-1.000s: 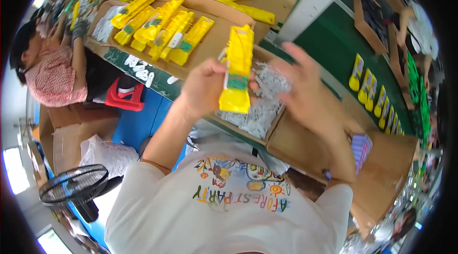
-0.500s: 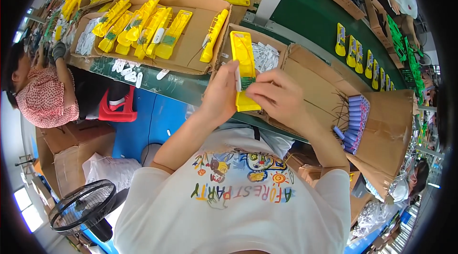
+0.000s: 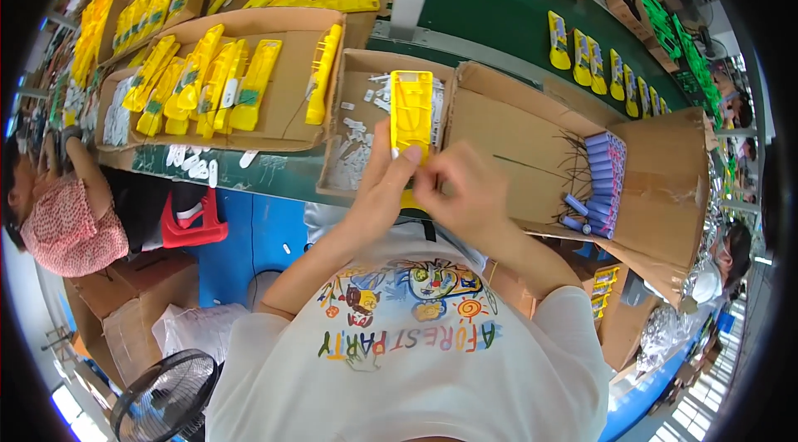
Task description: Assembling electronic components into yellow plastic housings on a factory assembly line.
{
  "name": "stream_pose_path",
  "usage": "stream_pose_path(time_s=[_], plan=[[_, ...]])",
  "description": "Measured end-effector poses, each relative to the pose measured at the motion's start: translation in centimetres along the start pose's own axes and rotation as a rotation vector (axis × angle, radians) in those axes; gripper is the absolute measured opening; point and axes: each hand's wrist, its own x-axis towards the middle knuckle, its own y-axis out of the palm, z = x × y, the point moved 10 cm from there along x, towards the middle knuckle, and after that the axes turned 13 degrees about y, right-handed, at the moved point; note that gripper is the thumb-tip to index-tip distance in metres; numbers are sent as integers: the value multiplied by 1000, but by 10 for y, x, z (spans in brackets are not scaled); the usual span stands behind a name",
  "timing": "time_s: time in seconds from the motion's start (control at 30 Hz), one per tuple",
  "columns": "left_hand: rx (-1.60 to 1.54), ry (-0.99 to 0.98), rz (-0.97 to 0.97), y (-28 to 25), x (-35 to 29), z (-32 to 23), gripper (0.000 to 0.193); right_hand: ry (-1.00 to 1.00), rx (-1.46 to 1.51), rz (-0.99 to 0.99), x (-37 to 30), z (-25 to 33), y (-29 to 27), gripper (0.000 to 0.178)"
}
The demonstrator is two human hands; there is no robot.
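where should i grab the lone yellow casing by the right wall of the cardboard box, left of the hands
Probably by its slimmer upper half, pinched across from above. The lone yellow casing lies lengthwise close to the right wall of the cardboard box, which leaves little finger room there; its left side faces bare cardboard, and its lower end flares wider.

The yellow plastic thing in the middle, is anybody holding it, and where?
Yes: the left hand holds the yellow plastic casing by its lower half, thumb over it. The right hand is there too, but its grip can't be made out.
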Motion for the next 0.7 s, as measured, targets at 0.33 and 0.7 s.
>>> stream_pose_path(time_s=[0.33, 0.7], plan=[[-134, -80, 169, 31, -10, 8, 29, 499, -1042, 463, -62, -238, -148, 22], [-152, -230, 326, 54, -34, 26, 43, -691, -472, 149, -41, 44, -40, 36]])
